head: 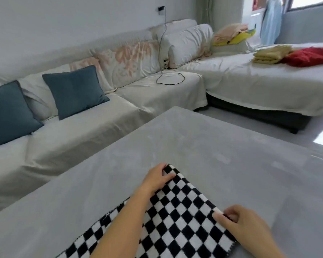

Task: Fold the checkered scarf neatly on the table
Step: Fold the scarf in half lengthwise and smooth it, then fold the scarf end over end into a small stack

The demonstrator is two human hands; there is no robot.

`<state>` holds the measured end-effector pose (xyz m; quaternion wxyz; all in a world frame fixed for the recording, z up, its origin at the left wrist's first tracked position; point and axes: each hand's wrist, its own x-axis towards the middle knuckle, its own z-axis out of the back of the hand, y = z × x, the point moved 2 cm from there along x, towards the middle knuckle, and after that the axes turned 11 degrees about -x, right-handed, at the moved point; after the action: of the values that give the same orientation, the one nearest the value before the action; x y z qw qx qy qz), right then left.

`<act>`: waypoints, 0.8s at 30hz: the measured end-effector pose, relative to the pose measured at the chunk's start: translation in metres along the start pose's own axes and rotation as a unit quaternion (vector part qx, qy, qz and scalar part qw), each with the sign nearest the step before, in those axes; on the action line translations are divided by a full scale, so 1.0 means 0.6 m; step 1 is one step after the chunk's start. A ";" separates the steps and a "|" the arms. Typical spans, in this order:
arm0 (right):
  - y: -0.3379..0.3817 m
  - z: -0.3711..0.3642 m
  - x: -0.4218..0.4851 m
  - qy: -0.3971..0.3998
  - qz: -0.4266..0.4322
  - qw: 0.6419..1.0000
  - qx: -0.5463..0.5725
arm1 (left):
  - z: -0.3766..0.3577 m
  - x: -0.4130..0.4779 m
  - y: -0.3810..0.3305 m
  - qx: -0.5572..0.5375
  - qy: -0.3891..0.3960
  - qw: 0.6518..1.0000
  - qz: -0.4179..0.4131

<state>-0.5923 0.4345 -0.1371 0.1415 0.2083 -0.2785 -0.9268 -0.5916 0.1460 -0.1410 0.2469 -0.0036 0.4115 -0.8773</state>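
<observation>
The black-and-white checkered scarf (177,216) lies on the grey table (213,151), near its front edge, and runs out of the frame at the bottom. My left hand (157,178) pinches the far left corner of the scarf's end. At the far right corner, my right hand (239,220) grips the cloth between thumb and fingers. Both corners rest on or just above the tabletop. My left forearm lies across the scarf and hides part of it.
A long sofa under a pale cover (86,131) runs along the table's left side, with two blue cushions (75,90). A black cable (168,77) lies on it. Folded yellow (270,54) and red cloths (309,55) sit on the chaise at the back right.
</observation>
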 end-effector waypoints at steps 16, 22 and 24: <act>0.026 -0.011 -0.073 -0.063 0.044 0.995 0.059 | 0.093 -0.038 -0.028 -0.081 0.071 0.994 -0.010; 0.106 -0.010 -0.152 -0.016 0.116 0.988 0.101 | 0.207 -0.158 -0.038 0.020 0.050 0.999 0.010; 0.133 -0.019 -0.181 0.006 0.146 0.985 0.096 | 0.247 -0.204 -0.033 0.075 0.032 0.996 0.022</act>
<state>-0.4803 0.4060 -0.0664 0.2566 0.1831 -0.3925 -0.8640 -0.4618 0.1031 -0.0045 0.2521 0.0520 0.3522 -0.8998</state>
